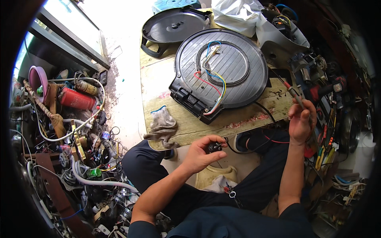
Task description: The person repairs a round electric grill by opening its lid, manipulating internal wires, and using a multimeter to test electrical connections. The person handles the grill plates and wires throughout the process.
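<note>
My left hand (202, 154) is closed around a black power plug (214, 147), whose prongs face up. Its black cord (238, 152) runs right, past the table edge. Raised at the right, my right hand (302, 122) grips a slim probe-like tool (293, 91) with a red-orange collar; its thin tip points up and left. On the table ahead lies a round black electric griddle half (232, 85), underside up, with a ring-shaped heating element (247, 71). Red, blue, yellow and white wires cross it to a hinge block (191, 101) at its near left edge.
The wooden table (190, 133) also bears a grey work glove (163, 126), a black round cover (170, 25), a white plastic bag (236, 16) and a grey bin of parts (278, 37). Cluttered scrap and a red cylinder (77, 98) fill the left floor; tools (327, 146) crowd the right.
</note>
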Demonstrator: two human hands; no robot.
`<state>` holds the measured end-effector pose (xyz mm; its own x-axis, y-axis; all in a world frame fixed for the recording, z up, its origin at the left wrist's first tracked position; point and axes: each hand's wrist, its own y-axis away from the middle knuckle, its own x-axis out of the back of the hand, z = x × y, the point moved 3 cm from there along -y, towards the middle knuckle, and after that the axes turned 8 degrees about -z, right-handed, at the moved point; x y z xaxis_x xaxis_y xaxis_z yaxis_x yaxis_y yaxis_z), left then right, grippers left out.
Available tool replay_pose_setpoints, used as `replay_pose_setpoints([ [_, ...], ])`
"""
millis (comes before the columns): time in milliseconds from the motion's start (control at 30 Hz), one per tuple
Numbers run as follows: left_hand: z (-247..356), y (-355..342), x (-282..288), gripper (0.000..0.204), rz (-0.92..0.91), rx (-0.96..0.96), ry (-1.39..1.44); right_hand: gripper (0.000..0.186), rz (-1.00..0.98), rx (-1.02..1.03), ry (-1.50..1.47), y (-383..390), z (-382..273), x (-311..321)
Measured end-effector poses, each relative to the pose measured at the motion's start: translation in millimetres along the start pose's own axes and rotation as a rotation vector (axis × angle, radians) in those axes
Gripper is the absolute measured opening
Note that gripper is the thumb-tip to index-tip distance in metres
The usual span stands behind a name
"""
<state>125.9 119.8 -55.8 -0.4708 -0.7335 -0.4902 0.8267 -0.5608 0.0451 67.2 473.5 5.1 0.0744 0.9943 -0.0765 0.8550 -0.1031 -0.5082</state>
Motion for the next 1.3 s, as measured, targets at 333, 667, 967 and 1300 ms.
replay_pose_setpoints([
  [333,-0.1,-7.3,-6.2,0.046,-0.054,-0.078,-0.227,0.041,0.109,-0.182,-0.676,-20.4,25.8,34.6],
  [667,8.0,-6.7,-2.9,0.045,-0.026,-0.072,-0.402,0.042,0.107,-0.24,-0.734,-23.6,30.2,35.3],
  [967,6.9,-5.0,-1.8,0.046,0.011,-0.085,-0.368,0.042,0.093,-0.247,-0.717,-25.6,35.1,31.2],
  [1300,6.0,-4.4,-1.3,0.045,0.011,-0.059,-0.345,0.043,0.075,-0.262,-0.738,-27.0,35.1,28.2],
])
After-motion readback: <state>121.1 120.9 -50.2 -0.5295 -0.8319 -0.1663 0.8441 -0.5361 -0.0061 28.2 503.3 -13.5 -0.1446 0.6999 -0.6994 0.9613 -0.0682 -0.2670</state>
